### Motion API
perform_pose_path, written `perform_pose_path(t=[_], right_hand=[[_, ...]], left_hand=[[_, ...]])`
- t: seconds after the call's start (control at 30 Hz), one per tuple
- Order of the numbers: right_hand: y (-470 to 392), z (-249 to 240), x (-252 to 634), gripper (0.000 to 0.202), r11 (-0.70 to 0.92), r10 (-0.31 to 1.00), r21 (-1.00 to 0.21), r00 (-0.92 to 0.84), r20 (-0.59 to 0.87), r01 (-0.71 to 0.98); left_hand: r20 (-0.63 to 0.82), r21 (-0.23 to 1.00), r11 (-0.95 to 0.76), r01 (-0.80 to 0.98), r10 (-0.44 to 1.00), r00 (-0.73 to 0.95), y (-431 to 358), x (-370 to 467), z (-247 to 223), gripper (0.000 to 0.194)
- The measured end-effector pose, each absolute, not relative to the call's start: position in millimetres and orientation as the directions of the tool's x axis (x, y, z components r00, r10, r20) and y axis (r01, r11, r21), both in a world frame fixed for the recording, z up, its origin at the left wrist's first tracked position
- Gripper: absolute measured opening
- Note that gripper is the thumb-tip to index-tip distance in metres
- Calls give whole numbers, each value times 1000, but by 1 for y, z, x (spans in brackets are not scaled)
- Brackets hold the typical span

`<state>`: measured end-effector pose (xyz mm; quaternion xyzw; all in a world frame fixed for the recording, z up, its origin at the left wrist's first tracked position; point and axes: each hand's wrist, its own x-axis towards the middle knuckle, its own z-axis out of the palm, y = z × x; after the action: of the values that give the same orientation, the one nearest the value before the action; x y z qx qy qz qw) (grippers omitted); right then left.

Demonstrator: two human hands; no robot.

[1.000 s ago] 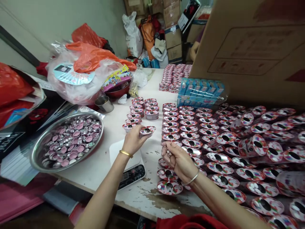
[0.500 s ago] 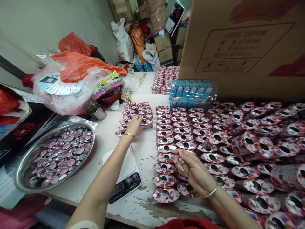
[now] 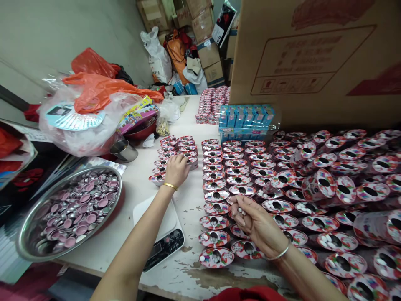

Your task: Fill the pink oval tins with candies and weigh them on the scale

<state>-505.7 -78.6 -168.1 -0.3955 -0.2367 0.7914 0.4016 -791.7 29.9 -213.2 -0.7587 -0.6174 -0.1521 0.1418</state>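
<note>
My left hand [image 3: 177,170], with a gold bangle at the wrist, reaches over the small group of oval pink tins [image 3: 167,149] beyond the scale. Its fingers bend down at the nearest tin of the right column; the fingertips are partly hidden. Cupped palm up, my right hand [image 3: 250,217] holds several small white tablets [image 3: 241,211] over the large rows of oval tins [image 3: 216,238]. White tablets lie on many tin tops around their dark holes. A white scale [image 3: 159,225] with a black panel sits below my left hand.
A metal basin [image 3: 25,234] of small round pink and silver lids stands at the left, near a metal cup [image 3: 124,151] and plastic bags [image 3: 94,94]. Blue boxes [image 3: 246,119] and a large carton [image 3: 313,54] stand behind the tins.
My left hand has drawn slightly nearer, its fingers still at the small group of tins. My right hand stays nearly in place with the tablets. The view has shifted slightly.
</note>
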Motion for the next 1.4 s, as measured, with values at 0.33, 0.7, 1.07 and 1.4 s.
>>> perform_pose_path(t=[0.33,0.7,1.07,1.4], right_hand=[[-79,-156,-477,23,-512,856,-747,-330,-399,-424],[-103,-154,-459,16,-510,852,-777,-342,-396,-369],[-118,-159,-471,19,-636,712,-750,-512,-480,-182],[-123,-157,-497,22,-631,667,-768,-579,-469,-105]], left_hand=[[407,314,-537,783,821,400,-67,-751,-166,30],[231,151,-572,806,813,534,-200,-682,-217,4],[265,275,-216,937,954,142,-177,-811,-158,14],[316,482,-58,874,942,-112,-180,-854,-193,43]])
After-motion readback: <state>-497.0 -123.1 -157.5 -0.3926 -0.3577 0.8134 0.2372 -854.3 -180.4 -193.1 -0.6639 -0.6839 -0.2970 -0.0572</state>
